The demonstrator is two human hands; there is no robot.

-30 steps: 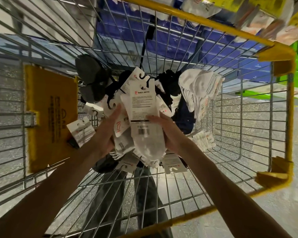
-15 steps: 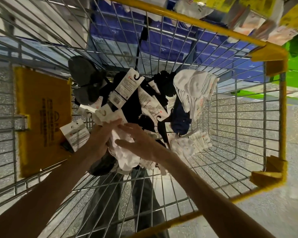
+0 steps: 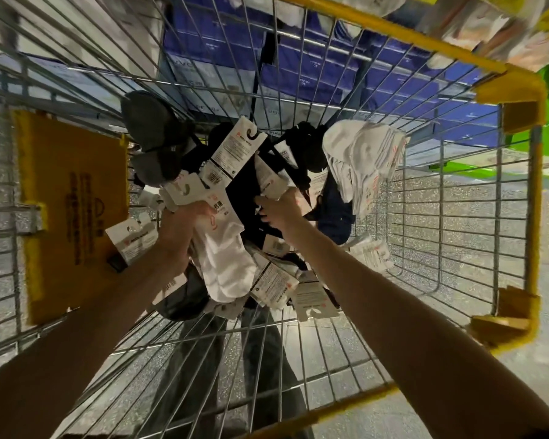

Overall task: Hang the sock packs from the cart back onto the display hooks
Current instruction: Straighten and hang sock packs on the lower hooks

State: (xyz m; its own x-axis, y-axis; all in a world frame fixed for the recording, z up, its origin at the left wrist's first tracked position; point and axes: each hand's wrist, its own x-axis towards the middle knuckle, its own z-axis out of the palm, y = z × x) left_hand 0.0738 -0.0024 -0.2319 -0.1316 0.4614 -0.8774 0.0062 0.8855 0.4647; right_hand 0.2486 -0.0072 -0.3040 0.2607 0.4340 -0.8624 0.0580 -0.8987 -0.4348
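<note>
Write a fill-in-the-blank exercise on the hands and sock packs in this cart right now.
1. The left hand grips a sock pack whose socks are ___.
2. The right hand pinches the card header of a ___ pack.
3. The rim of the cart is coloured ___.

Missing words: white; black; yellow.

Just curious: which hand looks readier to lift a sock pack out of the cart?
Probably the left hand: it grips a white sock pack, while the right hand is only reaching among the dark socks.
</note>
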